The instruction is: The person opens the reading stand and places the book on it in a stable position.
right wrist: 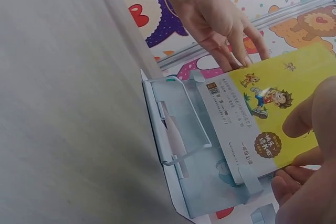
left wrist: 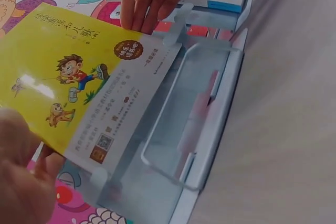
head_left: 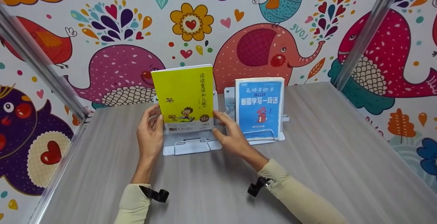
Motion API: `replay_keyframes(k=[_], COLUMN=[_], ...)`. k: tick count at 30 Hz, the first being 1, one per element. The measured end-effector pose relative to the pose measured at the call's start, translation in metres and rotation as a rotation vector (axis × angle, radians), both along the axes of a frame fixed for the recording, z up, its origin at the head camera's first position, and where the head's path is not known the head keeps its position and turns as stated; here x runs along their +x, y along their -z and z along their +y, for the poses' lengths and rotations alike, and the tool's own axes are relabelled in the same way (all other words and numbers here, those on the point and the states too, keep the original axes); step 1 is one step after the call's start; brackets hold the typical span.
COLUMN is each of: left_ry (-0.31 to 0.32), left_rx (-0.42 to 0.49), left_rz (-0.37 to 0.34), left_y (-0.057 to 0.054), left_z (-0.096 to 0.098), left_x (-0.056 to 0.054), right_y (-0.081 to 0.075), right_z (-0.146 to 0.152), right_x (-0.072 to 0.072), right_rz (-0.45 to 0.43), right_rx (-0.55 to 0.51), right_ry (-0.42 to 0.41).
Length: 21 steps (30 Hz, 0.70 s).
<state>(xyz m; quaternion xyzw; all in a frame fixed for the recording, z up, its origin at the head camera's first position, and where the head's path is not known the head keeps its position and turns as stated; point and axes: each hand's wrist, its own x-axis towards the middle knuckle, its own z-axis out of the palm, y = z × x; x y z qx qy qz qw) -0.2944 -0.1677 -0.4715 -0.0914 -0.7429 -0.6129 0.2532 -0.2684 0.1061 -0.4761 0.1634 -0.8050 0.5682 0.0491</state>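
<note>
A yellow children's book (head_left: 182, 94) with a cartoon boy on its cover leans against a pale blue metal book stand (head_left: 170, 139). My left hand (head_left: 150, 135) grips the book's left edge, with the thumb towards the front and fingers reaching behind. At the lower right edge my right hand (head_left: 234, 137) holds it, the thumb near the cover in the right wrist view. The book's bottom edge sits above the stand's wire page holder (left wrist: 170, 179), which is folded out in front. Most of the stand's back plate is hidden behind the book.
Close on the right, a blue book (head_left: 259, 109) rests upright on a second stand (head_left: 229, 102), behind its wire holder (head_left: 273, 135). Patterned wall panels (head_left: 191, 53) with metal posts (head_left: 368, 36) enclose the back and sides of the wood-grain table (head_left: 324, 155).
</note>
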Motion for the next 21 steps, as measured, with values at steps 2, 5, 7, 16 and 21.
replay_keyframes(k=[2,5,7,16,21], left_ry=[-0.014,-0.037,-0.054,-0.1,-0.12], left_rx=[-0.033,-0.085,-0.118,-0.212,-0.236], left_rz=[-0.011,-0.015,-0.014,-0.032,-0.068], left_y=[0.002,0.005,0.005,0.011,0.013], left_z=[-0.002,-0.005,-0.007,-0.01,-0.01], left_x=[0.0,-0.001,0.0,0.001,0.003], right_y=[0.001,0.001,0.001,0.003,0.004], right_z=[0.0,-0.001,-0.002,-0.004,-0.005], right_x=[0.001,0.002,0.002,0.004,0.005], right_rz=[-0.002,-0.009,-0.011,-0.03,-0.046], right_rx=[0.01,0.025,0.039,0.069,0.081], right_ry=[0.001,0.0,-0.002,-0.004,-0.003])
